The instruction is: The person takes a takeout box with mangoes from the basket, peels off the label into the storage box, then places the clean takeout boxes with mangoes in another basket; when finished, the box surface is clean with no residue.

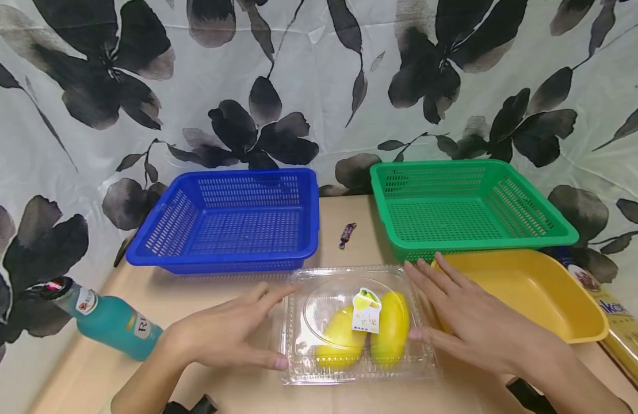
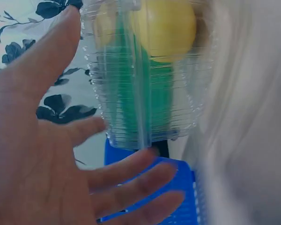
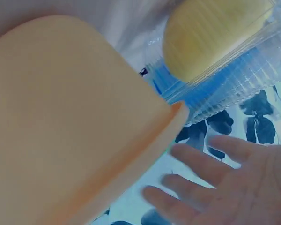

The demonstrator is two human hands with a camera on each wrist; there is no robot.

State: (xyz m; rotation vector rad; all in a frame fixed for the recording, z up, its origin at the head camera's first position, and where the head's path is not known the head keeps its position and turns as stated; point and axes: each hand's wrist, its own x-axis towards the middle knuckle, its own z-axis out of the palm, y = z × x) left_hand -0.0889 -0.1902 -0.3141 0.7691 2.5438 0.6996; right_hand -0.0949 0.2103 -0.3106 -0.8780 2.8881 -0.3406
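A transparent plastic clamshell box (image 1: 310,287) sits at the front middle of the table, with two yellow mangoes (image 1: 390,330) inside and a white label (image 1: 367,310) on its lid. My left hand (image 1: 222,328) is at the box's left side, fingers extended and thumb tip by the edge. On the opposite side is my right hand (image 1: 471,322), fingers spread, its thumb near the box's right edge. Both wrist views show loose, extended fingers beside the box (image 2: 145,103). Whether either hand touches the plastic, I cannot tell.
Behind the box stand a blue basket (image 1: 246,261) and a green basket (image 1: 479,241), a small wrapped candy (image 1: 347,234) between them. A yellow tray (image 1: 531,293) and a yellow package (image 1: 621,328) lie right. A teal bottle (image 1: 117,325) lies tilted at left.
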